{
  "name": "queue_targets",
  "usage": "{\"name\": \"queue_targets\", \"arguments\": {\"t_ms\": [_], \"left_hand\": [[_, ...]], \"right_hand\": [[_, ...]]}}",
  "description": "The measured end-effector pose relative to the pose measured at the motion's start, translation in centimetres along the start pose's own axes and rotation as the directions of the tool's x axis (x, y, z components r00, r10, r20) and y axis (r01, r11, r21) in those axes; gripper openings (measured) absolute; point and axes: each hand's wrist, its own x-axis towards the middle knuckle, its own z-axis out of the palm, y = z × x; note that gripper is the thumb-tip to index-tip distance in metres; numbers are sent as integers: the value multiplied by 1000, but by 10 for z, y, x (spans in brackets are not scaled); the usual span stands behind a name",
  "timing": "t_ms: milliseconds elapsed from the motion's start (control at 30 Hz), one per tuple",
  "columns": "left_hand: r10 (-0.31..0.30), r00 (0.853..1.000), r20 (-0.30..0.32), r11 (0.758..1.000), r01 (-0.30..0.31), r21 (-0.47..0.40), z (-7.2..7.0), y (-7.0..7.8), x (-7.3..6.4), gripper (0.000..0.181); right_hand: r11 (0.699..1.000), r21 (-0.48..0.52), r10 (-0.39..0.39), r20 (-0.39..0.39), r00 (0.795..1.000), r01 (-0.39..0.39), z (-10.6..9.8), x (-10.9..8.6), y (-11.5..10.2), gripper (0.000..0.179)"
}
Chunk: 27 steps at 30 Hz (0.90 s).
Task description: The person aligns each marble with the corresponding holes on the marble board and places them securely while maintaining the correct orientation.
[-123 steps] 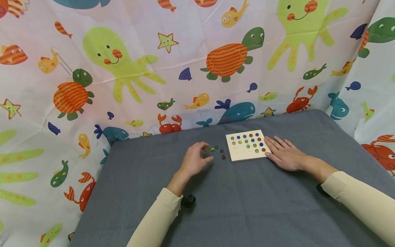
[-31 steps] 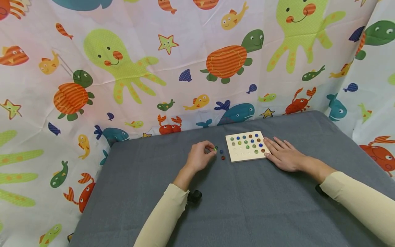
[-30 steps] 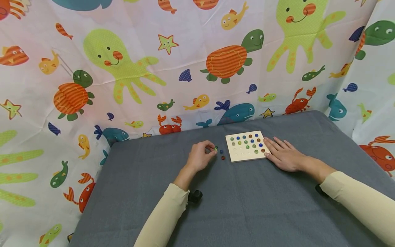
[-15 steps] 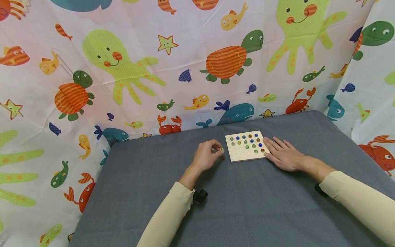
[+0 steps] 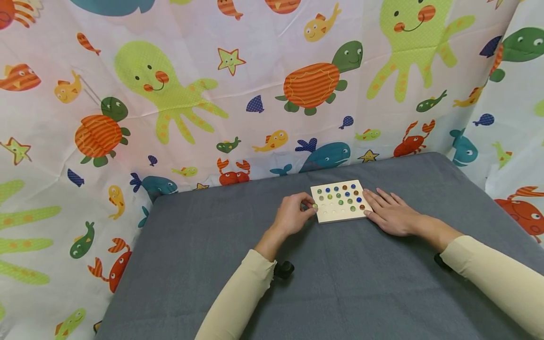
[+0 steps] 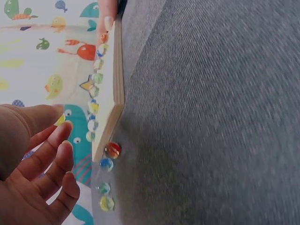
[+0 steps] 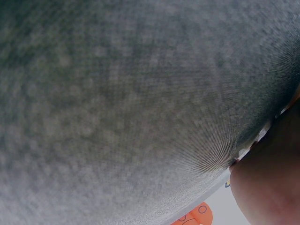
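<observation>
My left hand [image 5: 292,215] pinches a yellow-green marble [image 5: 315,206] between thumb and fingertips, at the left edge of a pale wooden board [image 5: 335,216]. In the left wrist view that marble [image 6: 60,120] shows only in part between thumb and finger. Glass marbles in blue, green, brown and clear sit in rows of hollows in the board; several hollows at its front left are bare. My right hand [image 5: 393,215] rests flat with straight fingers spread over the board's right edge. In the right wrist view only a dark, blurred part of the hand [image 7: 269,173] shows.
Beside the board's edge, loose on the grey cloth [image 6: 201,117], lie a red-brown marble [image 6: 112,150], a blue marble [image 6: 107,164], a green marble [image 6: 103,188] and a yellow-green marble [image 6: 107,203]. The left hand hides them in the head view. A sea-animal curtain [image 5: 255,85] hangs behind.
My left hand has closed thumb and fingers on a marble among the loose ones and carried it right to the board's left edge. The right hand stays in place on the board.
</observation>
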Motion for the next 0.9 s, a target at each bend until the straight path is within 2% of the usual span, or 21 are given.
{"name": "queue_targets", "arguments": {"t_ms": [200, 433, 600, 900], "left_hand": [[12, 1000, 10, 1000, -12, 1, 9, 9, 4, 13], [30, 998, 48, 1000, -30, 6, 24, 19, 10, 12], [42, 998, 52, 999, -43, 13, 31, 23, 15, 12], [19, 999, 40, 998, -21, 67, 41, 28, 20, 11]], "right_hand": [[1000, -17, 6, 15, 1000, -5, 0, -1, 0, 71], [999, 35, -25, -42, 999, 27, 6, -3, 6, 70], [1000, 11, -6, -26, 1000, 6, 9, 0, 9, 73], [999, 13, -38, -53, 998, 38, 13, 3, 16, 73]]}}
